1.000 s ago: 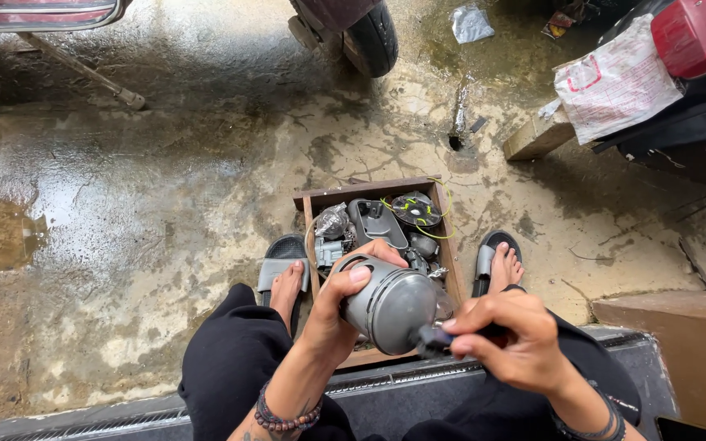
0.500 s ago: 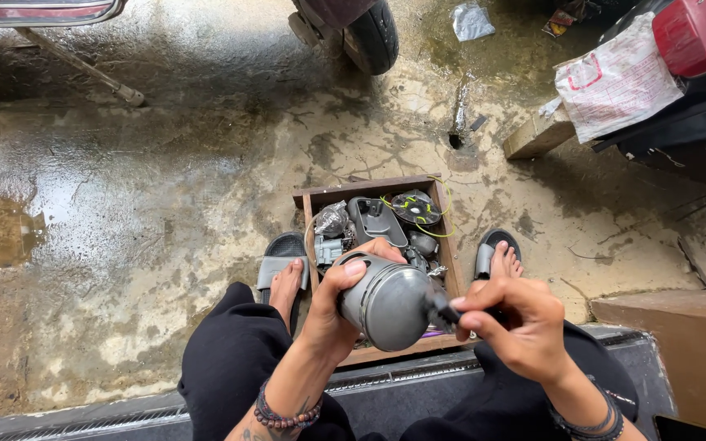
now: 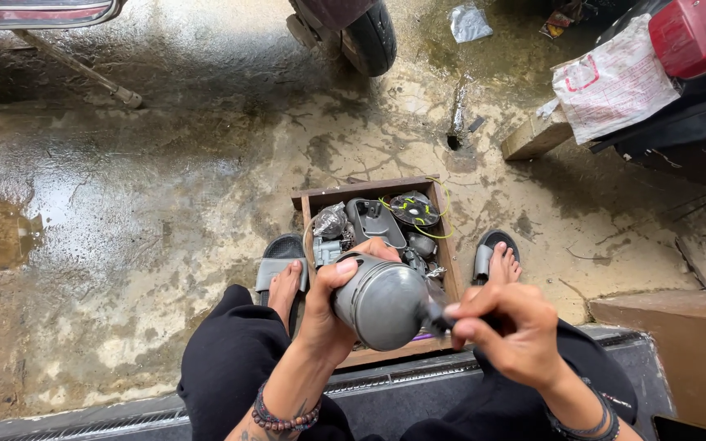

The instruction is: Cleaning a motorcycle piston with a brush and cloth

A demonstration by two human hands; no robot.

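While sitting low in the near middle of the scene, above the knees, showing as a dull grey metal cylinder with a rounded, domed end facing near-right and a ribbed rim at its far-left end, surface scuffed and matte. Being wrapped at that far-left end by the left hand, fingers closed around it, thumb across the top. Being met at the domed end by the right hand, fingers pinched shut on a thin dark tool touching the dome; kind of tool too hidden to tell. Lying just beyond, between two feet in grey sandals, a wooden box packed with dark parts, a crumpled silvery bag and yellow-green wire. Spreading farther out, wet cracked concrete floor, with a black tyre at the far edge.
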